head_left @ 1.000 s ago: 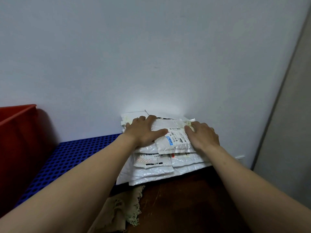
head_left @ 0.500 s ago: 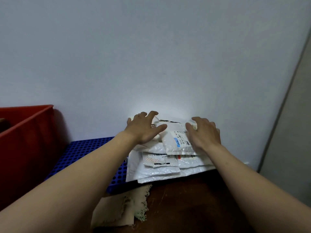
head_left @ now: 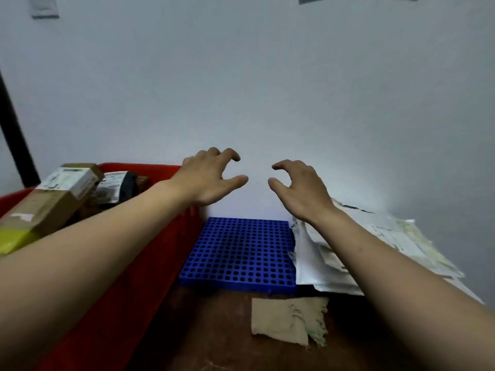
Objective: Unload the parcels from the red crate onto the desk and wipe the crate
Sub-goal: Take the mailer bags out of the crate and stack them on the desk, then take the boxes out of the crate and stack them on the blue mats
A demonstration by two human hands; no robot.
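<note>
Red crate [head_left: 160, 250], at my left, holds parcels piled to its rim: a brown cardboard box with a white label [head_left: 53, 199], a dark bag [head_left: 120, 186] behind it bearing a white label, and a yellow packet [head_left: 13, 239] at the near left edge. A stack of white parcels [head_left: 316, 266] lies at my right against the wall [head_left: 267, 89], its left edge resting on a blue perforated mat [head_left: 241, 253] between crate and stack. My left hand [head_left: 211, 178] hovers above the crate's far right corner and my right hand [head_left: 297, 188] above the stack's far left corner; both are empty, with fingers half-curled and spread, touching nothing. My left forearm crosses over the crate, hiding part of its contents; my right forearm covers part of the stack. A frayed beige cloth [head_left: 286, 319] lies on the brown tabletop [head_left: 227, 344] just in front of the mat.
</note>
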